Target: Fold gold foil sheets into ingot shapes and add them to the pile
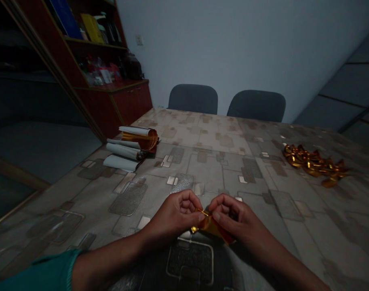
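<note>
A piece of shiny gold foil paper is pinched between my two hands, just above the near part of the table. My left hand grips its left end between thumb and bent fingers. On the other end, my right hand has thumb and forefinger closed along the upper edge. The foil looks folded, with its lower right corner sticking out below my right hand. My fingers hide part of its top edge.
Rolled or folded gold paper sheets with pale backs lie at the table's left edge. Several folded gold foil pieces sit in a cluster at the right. Two grey chairs stand behind the patterned table. A reddish cabinet stands at the back left.
</note>
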`<state>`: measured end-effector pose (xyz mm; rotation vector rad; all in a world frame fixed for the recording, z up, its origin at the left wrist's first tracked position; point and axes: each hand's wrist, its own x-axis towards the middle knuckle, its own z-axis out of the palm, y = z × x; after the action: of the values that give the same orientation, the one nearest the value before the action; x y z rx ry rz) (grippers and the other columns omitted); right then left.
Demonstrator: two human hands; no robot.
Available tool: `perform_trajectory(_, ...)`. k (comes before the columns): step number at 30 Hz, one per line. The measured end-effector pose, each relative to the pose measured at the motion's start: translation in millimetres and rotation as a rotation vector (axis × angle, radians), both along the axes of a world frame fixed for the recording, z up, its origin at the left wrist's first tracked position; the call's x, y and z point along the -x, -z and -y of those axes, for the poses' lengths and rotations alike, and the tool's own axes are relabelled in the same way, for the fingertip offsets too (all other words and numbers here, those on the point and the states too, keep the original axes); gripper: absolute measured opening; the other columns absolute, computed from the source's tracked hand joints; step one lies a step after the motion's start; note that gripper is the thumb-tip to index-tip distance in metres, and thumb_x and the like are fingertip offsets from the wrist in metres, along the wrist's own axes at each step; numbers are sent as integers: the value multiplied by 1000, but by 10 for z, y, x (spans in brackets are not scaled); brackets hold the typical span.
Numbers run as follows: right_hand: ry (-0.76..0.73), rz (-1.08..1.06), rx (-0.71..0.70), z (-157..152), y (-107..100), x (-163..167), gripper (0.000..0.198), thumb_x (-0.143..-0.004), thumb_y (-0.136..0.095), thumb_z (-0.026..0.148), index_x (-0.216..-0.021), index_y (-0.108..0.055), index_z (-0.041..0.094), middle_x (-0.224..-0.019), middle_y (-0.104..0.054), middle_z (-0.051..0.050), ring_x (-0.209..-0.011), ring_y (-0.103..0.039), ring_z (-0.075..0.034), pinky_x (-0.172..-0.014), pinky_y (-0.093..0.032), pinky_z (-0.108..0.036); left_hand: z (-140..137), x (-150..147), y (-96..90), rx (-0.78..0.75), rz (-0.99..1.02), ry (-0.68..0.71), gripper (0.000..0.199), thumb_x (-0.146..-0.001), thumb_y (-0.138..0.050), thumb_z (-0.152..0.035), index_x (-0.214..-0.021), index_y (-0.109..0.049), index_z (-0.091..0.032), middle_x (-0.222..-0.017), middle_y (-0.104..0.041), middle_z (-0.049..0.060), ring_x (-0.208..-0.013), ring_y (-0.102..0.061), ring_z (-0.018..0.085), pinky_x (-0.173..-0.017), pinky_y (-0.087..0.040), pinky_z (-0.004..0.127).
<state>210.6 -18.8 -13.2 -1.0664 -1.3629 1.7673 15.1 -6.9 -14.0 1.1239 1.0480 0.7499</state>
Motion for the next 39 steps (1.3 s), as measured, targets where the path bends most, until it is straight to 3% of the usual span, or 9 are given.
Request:
perform_trajectory(12,31,121,-120,29,-22,85,17,-85,-62,36,-89,-59,20,-65,-48,4,-54,-42,-11,-49,-31,-24,9,-59,55,-36,35,-62,23,-67,-73,-22,-76,-52,-17,-59,-53,-6,-53,-43,6,-49,-32,18)
perform_trajectory(20,83,124,-115,6,17,118,20,-79,-66,37,-87,-58,20,-61,-46,5,-51,-39,-10,-46,-29,-25,23,-79,79,-6,53,-53,29,-70,-73,-32,-79,-50,-18,-59,-53,-7,-45,-41,6,-42,-31,18)
perform_trajectory(26,46,36,-46,18,12,107,28,-80,-67,45,-86,-57,19,-65,-50,2,-53,-42,-10,-47,-29,-24,9,-57,73,61,134,-4,37,-67,-79,-35,-85,-51,-18,-66,-55,-6,-47,-44,5,-42,-32,17)
perform_trajectory(34,65,45,-77,32,102,113,20,-82,-67,38,-87,-59,20,-65,-49,2,-55,-41,-11,-48,-29,-25,15,-52,83,48,119,-17,32,-69,-79,-34,-84,-57,-16,-64,-53,-5,-49,-43,5,-43,-30,16)
perform_trajectory(39,73,31,-66,22,101,125,26,-82,-67,44,-88,-58,20,-67,-51,2,-56,-43,-11,-48,-29,-25,21,-62,118,56,147,-12,37,-70,-80,-39,-84,-54,-17,-65,-54,-5,-46,-42,5,-39,-31,15)
